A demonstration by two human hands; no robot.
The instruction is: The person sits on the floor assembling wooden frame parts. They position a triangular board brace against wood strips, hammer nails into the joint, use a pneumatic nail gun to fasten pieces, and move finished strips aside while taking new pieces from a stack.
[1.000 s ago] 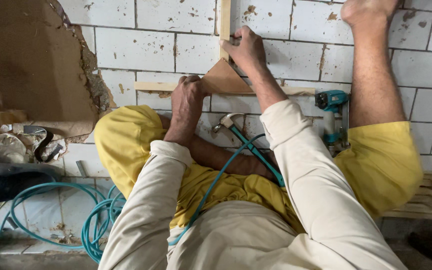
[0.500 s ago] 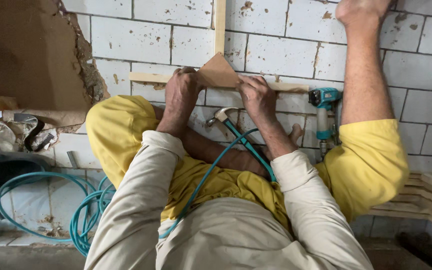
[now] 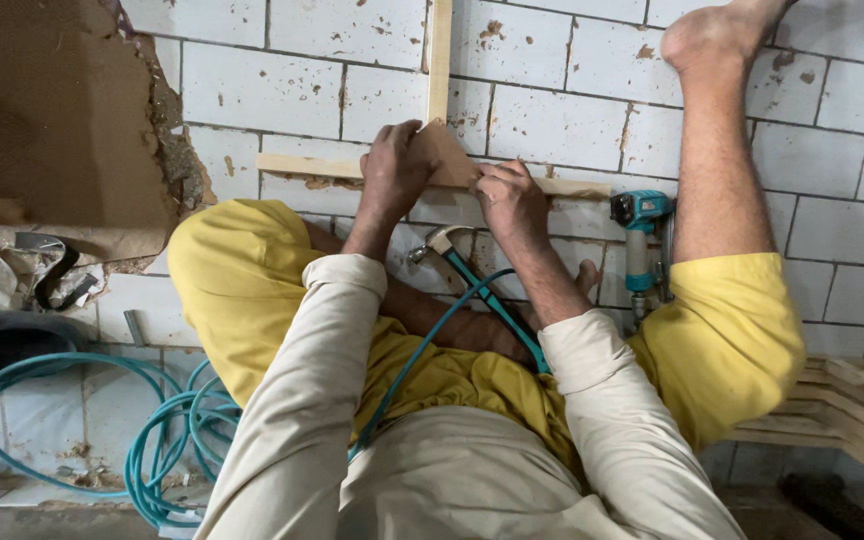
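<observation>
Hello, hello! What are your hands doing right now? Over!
Left hand and right hand both pressing triangular wood piece on crossed wooden strips. Hammer lying just below, nail gun to the right.

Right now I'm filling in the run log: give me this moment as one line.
left hand: pressing triangular wood piece | right hand: on same piece | wooden strips: crossed on tiled floor | hammer, nail gun: idle

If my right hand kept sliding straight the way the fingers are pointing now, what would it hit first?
The right hand points up and left along the floor, and its fingers already touch the triangular wooden piece. That comes first. Just past it sits the left hand, pressing on the same piece where the wooden strips cross.
</observation>
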